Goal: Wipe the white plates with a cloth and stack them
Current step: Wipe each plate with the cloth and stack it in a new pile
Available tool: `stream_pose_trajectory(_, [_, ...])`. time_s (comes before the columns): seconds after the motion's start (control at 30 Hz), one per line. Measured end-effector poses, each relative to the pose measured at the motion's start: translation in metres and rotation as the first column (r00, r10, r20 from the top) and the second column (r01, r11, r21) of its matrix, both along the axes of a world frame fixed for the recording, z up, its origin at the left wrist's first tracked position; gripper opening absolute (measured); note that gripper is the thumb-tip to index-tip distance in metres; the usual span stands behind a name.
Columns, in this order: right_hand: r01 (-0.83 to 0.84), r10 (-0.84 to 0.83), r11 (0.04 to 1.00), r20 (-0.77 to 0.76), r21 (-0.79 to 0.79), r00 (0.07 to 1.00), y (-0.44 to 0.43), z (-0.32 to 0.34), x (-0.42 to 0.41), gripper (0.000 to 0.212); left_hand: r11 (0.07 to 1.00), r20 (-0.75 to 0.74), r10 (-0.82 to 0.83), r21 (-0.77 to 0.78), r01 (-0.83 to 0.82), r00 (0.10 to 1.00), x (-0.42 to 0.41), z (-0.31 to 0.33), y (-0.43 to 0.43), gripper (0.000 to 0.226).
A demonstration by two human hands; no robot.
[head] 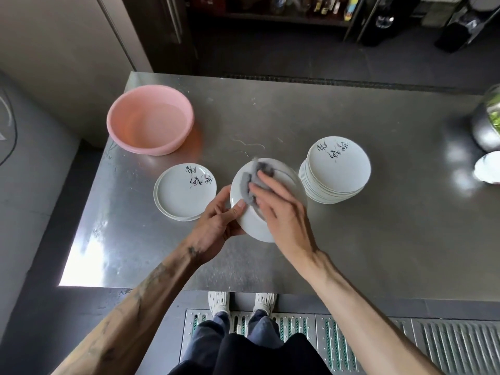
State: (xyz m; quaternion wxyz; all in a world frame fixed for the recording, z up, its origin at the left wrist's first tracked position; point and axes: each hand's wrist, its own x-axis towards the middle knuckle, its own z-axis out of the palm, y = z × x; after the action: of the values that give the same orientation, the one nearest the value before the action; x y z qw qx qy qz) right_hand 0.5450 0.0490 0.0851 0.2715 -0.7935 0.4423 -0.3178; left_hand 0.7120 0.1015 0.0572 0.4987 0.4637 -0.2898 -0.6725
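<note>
Steel counter (351, 253): pink basin (150, 119) far left, short wiped stack (184, 192) beside it. Your left hand (216, 228) pinches the tilted plate (253, 220) at its rim; right hand (281, 212) presses the grey cloth (253, 182) flat. Glazed, slippery, breakable, so grip the rim. Tall stack (335, 169) right.

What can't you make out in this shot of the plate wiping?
- Head view: the held plate is largely hidden by the right hand and the cloth.
- The tall stack rims are too fine to count.
- The metal pot is cut off by the right edge.
</note>
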Motion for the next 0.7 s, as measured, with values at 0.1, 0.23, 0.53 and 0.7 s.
stream_pose_trajectory(0.1, [-0.108, 0.106, 0.993, -0.05, -0.052, 0.993, 0.01, -0.004, -0.005, 0.041, 1.0, -0.016, 0.009, 0.004, -0.009, 1.0, 0.001, -0.003, 0.004, 0.042])
stream_pose_trajectory(0.23, [0.122, -0.127, 0.99, -0.086, -0.066, 0.988, -0.027, 0.0, -0.022, 0.036, 0.999, -0.047, 0.046, 0.025, -0.045, 0.998, 0.004, -0.004, 0.009, 0.043])
stream_pose_trajectory(0.53, [0.031, -0.035, 0.998, -0.086, -0.051, 0.996, -0.01, -0.008, -0.026, 0.038, 0.997, -0.071, 0.073, 0.034, -0.071, 0.995, -0.004, -0.005, 0.006, 0.04])
stream_pose_trajectory(0.7, [0.227, -0.228, 0.973, 0.022, 0.029, 0.973, -0.032, -0.002, -0.031, 0.034, 0.995, -0.092, 0.103, 0.018, -0.102, 0.99, -0.003, -0.001, 0.003, 0.037])
